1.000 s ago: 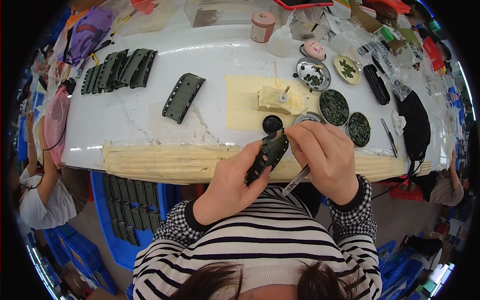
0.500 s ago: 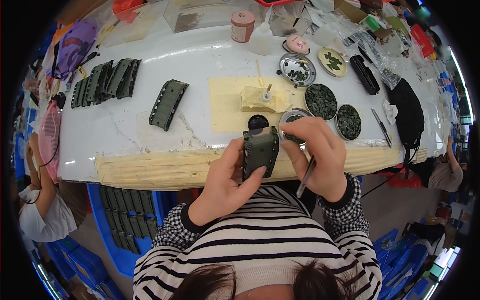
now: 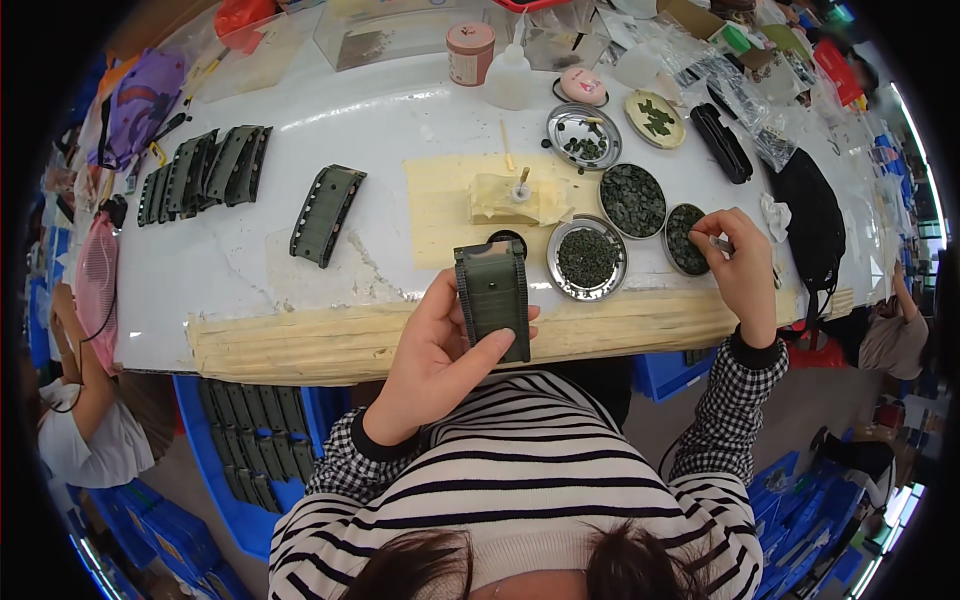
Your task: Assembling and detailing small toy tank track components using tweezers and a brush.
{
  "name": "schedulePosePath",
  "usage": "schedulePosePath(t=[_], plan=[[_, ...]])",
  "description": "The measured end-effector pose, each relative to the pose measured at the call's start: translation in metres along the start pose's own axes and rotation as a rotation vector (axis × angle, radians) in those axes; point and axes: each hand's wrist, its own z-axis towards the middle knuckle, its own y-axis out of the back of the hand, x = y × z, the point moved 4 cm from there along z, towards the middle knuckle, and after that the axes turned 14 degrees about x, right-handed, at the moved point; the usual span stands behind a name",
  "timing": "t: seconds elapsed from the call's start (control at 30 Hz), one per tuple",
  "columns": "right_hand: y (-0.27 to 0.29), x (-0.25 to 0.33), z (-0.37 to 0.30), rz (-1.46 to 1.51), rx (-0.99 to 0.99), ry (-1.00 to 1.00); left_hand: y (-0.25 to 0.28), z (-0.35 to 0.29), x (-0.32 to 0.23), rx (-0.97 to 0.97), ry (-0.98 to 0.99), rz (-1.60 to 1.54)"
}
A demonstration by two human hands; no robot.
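Note:
My left hand [image 3: 425, 350] is closed round a dark green, ridged moulded part [image 3: 492, 300], thumb on its face, above the table's front edge. My right hand [image 3: 748, 280] is over the right-hand tin of small green pieces [image 3: 683, 225], its fingertips pinched at the tin's rim. A slim grey stick-like tool [image 3: 720, 243] shows between those fingers; its kind is unclear, and whether a green piece is pinched too is hidden. Left of that tin are a tin of larger green flakes [image 3: 632, 200] and a dish of fine green bits [image 3: 587, 260].
A similar green part [image 3: 327, 215] lies alone on the white table, with several more [image 3: 205, 175] stacked at the left. A taped block [image 3: 515, 197] sits on yellow tape. Behind stand a white squeeze bottle [image 3: 508, 80] and pink tin [image 3: 470, 55]. A blue crate [image 3: 235, 490] of parts is below left.
My right hand has moved right, from beside the green part to the right-hand tin, uncovering the dish of fine bits. My left hand and the part have shifted slightly left.

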Motion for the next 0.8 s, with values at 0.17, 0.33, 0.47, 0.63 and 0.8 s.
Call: schedulePosePath(t=[0.17, 0.33, 0.47, 0.63, 0.8], plan=[[0.001, 0.002, 0.008, 0.0, 0.097, 0.039, 0.0, -0.003, -0.001, 0.003, -0.043, 0.038], [0.001, 0.004, 0.012, -0.004, 0.148, 0.115, 0.001, -0.004, 0.0, 0.017, -0.056, 0.054], [0.003, 0.008, 0.007, -0.031, 0.044, 0.158, 0.003, -0.005, -0.001, 0.044, -0.068, 0.131], [0.009, 0.013, -0.007, 0.085, -0.129, 0.148, 0.004, -0.007, -0.001, 0.041, -0.039, 0.175], [0.009, 0.066, -0.016, 0.232, -0.226, 0.196, 0.003, -0.008, 0.002, 0.039, -0.016, 0.279]])
